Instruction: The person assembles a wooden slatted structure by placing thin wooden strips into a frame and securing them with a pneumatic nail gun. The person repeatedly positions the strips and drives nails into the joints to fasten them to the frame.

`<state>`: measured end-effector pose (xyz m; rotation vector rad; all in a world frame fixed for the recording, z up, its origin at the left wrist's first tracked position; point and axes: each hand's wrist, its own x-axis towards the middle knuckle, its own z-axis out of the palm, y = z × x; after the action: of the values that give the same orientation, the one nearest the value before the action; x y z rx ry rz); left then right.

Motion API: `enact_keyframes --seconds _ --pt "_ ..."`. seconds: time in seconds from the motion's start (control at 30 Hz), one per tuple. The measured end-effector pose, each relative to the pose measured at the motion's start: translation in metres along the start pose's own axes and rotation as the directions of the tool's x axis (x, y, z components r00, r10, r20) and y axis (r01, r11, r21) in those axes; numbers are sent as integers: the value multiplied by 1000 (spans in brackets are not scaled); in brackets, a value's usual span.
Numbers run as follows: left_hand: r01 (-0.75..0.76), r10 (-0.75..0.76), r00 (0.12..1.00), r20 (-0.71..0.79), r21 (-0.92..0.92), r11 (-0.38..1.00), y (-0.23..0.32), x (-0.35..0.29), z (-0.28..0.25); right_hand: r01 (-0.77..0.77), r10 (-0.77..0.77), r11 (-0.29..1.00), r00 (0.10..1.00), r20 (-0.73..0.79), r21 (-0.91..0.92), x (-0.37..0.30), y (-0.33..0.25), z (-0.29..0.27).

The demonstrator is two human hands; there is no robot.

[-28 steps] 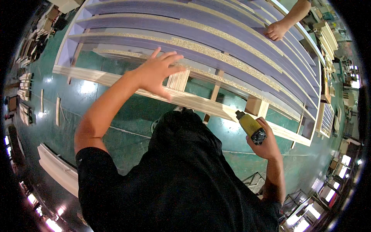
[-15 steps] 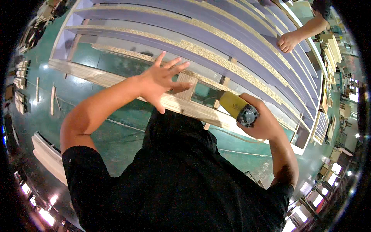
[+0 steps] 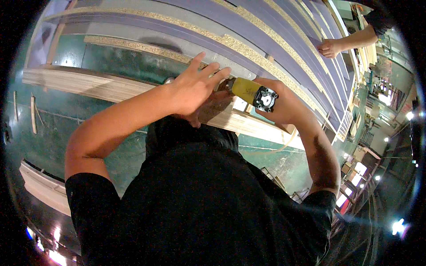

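My right hand [image 3: 286, 102] grips a yellow nail gun [image 3: 245, 90] with a black-and-silver end cap. Its nose points left, close to the fingers of my left hand [image 3: 191, 92]. That left hand lies over a pale wooden rail [image 3: 88, 87] along the near side of a large frame, fingers spread and the thumb hanging over the near edge. Whether the palm presses on the wood cannot be made out. Beyond the rail run long purple-grey boards with raw particleboard edges [image 3: 253, 51].
Another person's hand [image 3: 330, 48] rests on the boards at the far right. A thin hose [image 3: 284, 148] curves below the rail. Loose sticks [image 3: 33, 115] and a stack of pale boards [image 3: 44, 186] lie on the green floor at left.
The nail gun has moved left, up to my left hand. My view has shifted closer over the rail, and my left hand's fingers are less widely spread.
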<state>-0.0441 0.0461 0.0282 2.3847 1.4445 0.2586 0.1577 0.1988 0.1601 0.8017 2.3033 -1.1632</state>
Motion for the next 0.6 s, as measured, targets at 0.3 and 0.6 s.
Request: enact_keyframes --seconds 0.3,0.6 --pt "33 -25 996 -83 95 995 -2 0 14 33 -30 996 999 44 -80 9 8 1" --pt "66 -57 994 -97 103 992 -3 4 25 7 -2 993 999 44 -121 10 8 5"
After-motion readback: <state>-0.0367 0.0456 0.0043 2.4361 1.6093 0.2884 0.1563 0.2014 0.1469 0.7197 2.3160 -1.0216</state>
